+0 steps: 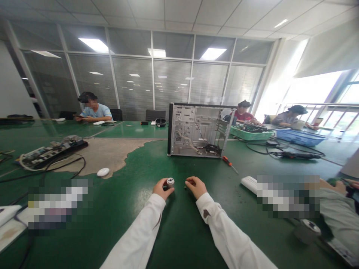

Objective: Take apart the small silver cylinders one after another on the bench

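At twelve o'clock the left hand [163,189] curls part-closed around a small silver cylinder [170,181], its top markings too small to read. At the cylinder's three o'clock, the right hand [197,186] is nearly closed by a tiny dark piece [185,188]; whether gripped, I cannot tell. Towards one o'clock an open computer case [183,112] blocks the way, an orange screwdriver [227,161] beside it.

White-topped grey cylinder [170,183], green tabletop [179,228], plain white sleeves [140,229]
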The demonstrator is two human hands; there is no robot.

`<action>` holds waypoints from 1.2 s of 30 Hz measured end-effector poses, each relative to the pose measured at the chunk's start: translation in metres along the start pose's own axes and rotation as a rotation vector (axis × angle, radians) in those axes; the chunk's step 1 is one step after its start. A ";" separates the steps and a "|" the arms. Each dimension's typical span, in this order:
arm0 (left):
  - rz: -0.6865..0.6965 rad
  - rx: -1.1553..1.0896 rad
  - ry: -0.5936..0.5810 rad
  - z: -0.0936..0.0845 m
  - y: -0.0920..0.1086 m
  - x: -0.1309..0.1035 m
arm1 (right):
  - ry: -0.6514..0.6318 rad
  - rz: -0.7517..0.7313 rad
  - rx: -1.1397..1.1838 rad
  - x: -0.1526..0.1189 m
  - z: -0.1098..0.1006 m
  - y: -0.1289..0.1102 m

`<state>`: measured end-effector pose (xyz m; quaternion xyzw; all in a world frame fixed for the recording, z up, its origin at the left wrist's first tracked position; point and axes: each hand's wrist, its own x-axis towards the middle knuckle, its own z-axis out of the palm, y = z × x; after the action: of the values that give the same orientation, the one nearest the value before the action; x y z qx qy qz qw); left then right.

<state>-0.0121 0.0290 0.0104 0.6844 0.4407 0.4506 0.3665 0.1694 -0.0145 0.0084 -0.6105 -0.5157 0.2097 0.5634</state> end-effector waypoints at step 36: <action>-0.262 -0.403 -0.044 -0.002 0.002 0.009 | -0.014 -0.167 -0.036 -0.016 0.002 -0.028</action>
<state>-0.0116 0.0370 0.0161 0.5440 0.4189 0.4630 0.5606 0.1510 -0.0325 0.0276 -0.5739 -0.5723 0.1568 0.5644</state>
